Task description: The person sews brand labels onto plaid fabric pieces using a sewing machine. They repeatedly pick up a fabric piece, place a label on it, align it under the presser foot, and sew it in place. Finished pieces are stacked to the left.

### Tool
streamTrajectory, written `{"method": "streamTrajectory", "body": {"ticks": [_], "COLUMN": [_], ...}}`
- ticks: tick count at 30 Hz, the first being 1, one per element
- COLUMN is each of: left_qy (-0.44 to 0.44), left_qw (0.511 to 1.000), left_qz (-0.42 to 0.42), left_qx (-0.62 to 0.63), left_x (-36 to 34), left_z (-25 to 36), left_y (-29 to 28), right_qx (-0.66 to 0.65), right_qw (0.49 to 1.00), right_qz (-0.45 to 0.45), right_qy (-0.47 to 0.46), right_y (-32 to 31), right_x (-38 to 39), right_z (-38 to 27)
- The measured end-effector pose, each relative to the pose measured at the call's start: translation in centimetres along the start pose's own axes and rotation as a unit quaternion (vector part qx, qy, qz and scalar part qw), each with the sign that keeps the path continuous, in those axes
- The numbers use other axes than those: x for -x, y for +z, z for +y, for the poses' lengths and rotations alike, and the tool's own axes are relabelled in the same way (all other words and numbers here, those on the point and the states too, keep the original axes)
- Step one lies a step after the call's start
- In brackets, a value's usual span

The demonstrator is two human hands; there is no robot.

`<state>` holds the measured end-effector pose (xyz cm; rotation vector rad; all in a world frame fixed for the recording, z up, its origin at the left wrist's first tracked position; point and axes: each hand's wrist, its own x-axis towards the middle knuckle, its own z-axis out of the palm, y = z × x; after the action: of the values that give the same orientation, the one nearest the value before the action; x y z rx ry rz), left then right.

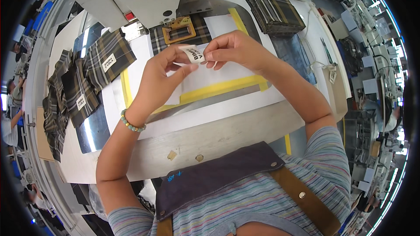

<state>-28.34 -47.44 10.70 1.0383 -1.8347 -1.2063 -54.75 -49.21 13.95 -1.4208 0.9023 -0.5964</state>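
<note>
Watching remotely, I judge that plaid pieces (80,83) near the left edge of the table (245,126) could slide if my forearm brushes them; uneven pulling could crease the white label (195,55), held above the table's middle. My left hand (159,72) angles inward, fingers clamped on it; my right hand (234,50) arches, fingers pinching its right end.

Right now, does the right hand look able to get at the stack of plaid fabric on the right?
Probably yes: nothing visible stands between the right hand and the stack of plaid fabric, though the hand would likely need to release the white label first.
</note>
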Motion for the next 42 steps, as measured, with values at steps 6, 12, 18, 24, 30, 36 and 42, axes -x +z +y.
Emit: {"method": "streamTrajectory", "body": {"ticks": [6, 12, 18, 24, 30, 36, 42], "left_qy": [-0.068, 0.001, -0.003, -0.058, -0.037, 0.111, 0.229], "left_qw": [0.986, 0.999, 0.997, 0.996, 0.997, 0.949, 0.905], "left_qz": [0.064, 0.031, 0.077, 0.067, 0.035, 0.116, 0.063], "left_qx": [0.137, -0.043, -0.002, 0.032, -0.066, -0.269, -0.354], "left_x": [-0.9, -1.0, -1.3, -1.1, -1.0, -2.2, -3.4], "left_z": [0.4, 0.3, 1.3, -1.1, -0.8, -2.0, -4.3], "left_y": [0.7, -0.3, 0.4, -0.6, -0.8, -3.1, -4.1], "right_qx": [0.101, 0.256, 0.171, 0.130, 0.207, 0.214, 0.270], "right_qw": [0.991, 0.944, 0.963, 0.971, 0.966, 0.964, 0.953], "right_qz": [0.063, 0.109, 0.138, 0.145, 0.120, 0.161, 0.128], "right_qy": [-0.068, -0.180, -0.154, -0.136, -0.096, 0.012, 0.045], "right_y": [-0.3, 0.8, 1.7, 1.5, 0.6, -3.3, -5.2], "right_x": [-0.8, -1.1, -1.5, -1.9, -1.8, -6.4, -13.1], "right_z": [1.5, -2.0, -0.9, 0.7, 1.1, 2.1, 1.9]}}
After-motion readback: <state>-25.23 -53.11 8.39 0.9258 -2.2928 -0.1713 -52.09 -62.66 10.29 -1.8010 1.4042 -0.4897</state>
